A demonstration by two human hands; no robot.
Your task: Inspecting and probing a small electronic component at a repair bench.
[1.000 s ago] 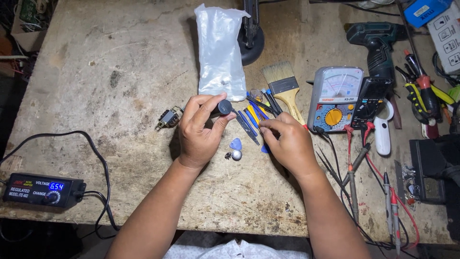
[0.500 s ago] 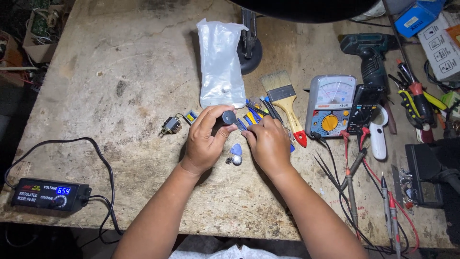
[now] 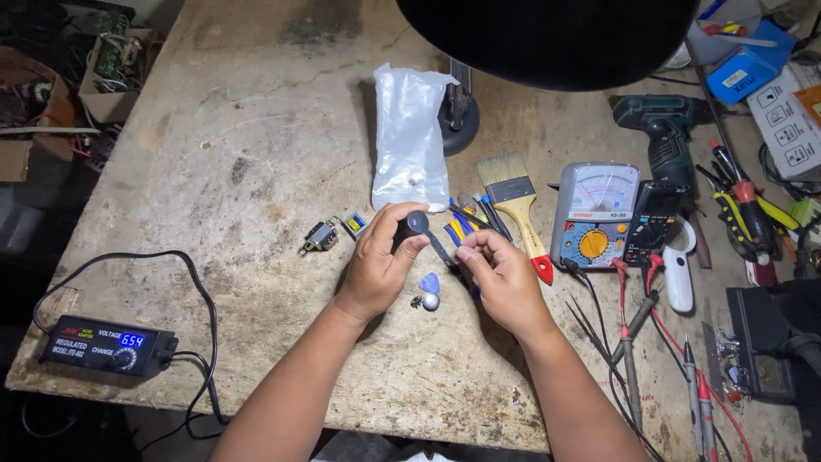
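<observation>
My left hand (image 3: 378, 261) grips a small round black part (image 3: 416, 223) between thumb and fingers, with a thin dark strap running from it towards my right hand (image 3: 505, 278). My right hand pinches something small and dark at its fingertips; what it is I cannot tell. Under the hands lie a blue pick (image 3: 429, 283) and a small silver ball-like part (image 3: 431, 301). Blue and yellow hand tools (image 3: 462, 226) lie just behind the hands.
A clear plastic bag (image 3: 410, 141), paintbrush (image 3: 517, 205), analog multimeter (image 3: 594, 216), cordless drill (image 3: 667, 128) and pliers (image 3: 744, 205) crowd the back and right. A power supply (image 3: 103, 346) with cable sits front left. A small metal component (image 3: 321, 235) lies left of my hands. A lamp shade (image 3: 547, 38) overhangs.
The camera view has shifted, bringing the black lamp shade into the top. My hands came closer together, then the right drew slightly apart, still working the black part.
</observation>
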